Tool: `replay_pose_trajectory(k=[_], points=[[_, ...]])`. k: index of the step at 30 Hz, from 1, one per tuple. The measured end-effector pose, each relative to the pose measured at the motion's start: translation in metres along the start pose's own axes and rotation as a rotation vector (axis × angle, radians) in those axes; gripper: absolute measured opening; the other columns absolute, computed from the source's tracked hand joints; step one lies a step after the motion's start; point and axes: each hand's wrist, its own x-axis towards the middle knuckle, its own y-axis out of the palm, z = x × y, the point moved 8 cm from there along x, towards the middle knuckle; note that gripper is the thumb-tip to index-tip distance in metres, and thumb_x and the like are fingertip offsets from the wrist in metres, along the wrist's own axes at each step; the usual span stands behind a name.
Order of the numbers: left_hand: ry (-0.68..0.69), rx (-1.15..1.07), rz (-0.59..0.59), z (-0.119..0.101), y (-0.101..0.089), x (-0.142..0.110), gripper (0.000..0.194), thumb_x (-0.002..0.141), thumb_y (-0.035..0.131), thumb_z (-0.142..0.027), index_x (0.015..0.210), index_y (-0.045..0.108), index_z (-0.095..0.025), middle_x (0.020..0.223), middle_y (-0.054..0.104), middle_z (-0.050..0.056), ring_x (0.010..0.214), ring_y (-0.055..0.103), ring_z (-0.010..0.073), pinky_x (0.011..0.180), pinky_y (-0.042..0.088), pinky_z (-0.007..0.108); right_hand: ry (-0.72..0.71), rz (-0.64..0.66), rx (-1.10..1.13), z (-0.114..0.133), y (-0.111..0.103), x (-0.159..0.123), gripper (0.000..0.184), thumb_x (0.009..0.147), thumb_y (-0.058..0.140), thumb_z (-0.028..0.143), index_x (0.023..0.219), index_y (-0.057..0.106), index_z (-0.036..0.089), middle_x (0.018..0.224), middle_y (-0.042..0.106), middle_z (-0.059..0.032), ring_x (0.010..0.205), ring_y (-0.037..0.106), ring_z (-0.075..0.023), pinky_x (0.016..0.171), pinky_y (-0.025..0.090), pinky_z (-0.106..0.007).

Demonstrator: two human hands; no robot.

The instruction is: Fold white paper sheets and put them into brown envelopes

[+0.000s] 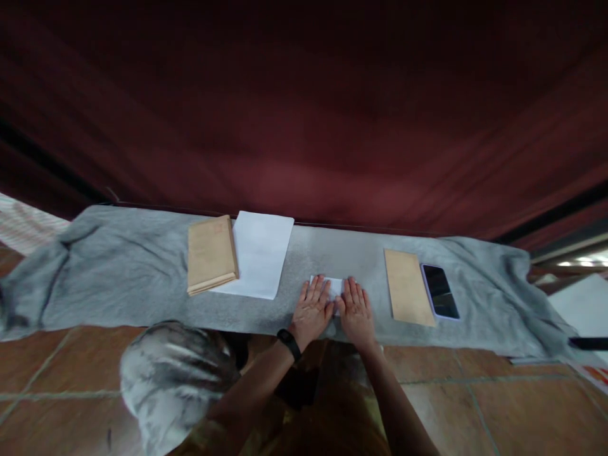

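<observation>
A small folded sheet of white paper (336,287) lies on the grey cloth in front of me, mostly covered by my hands. My left hand (312,308), with a black band on its wrist, presses flat on the paper's left part, fingers stretched forward. On the right part rests my right hand (356,313), also flat with its fingers extended. The two thumbs nearly meet over the paper. To the left lies a stack of white sheets (263,253), partly under a pile of brown envelopes (211,253). A single brown envelope (411,288) is to the right of my right hand.
A phone (441,291) in a pale purple case lies beside the single envelope. Grey cloth (137,266) covers the long narrow surface. A dark red panel (304,139) rises behind it. Below is a tiled floor (71,367), and a knee in patterned fabric (175,373) sits near the front edge.
</observation>
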Motion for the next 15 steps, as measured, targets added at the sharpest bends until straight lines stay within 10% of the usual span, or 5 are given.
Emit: replay_pose_trajectory(k=[15], points=[[-0.107, 0.004, -0.037, 0.024, -0.017, -0.005, 0.067, 0.101, 0.039, -0.05, 0.152, 0.038, -0.007, 0.158, 0.038, 0.016, 0.149, 0.032, 0.0288, 0.122, 0.026, 0.049, 0.093, -0.045, -0.006, -0.016, 0.0, -0.006, 0.063, 0.107, 0.03, 0.044, 0.157, 0.027, 0.008, 0.157, 0.039, -0.0202, 0.145, 0.037, -0.0309, 0.119, 0.026, -0.052]])
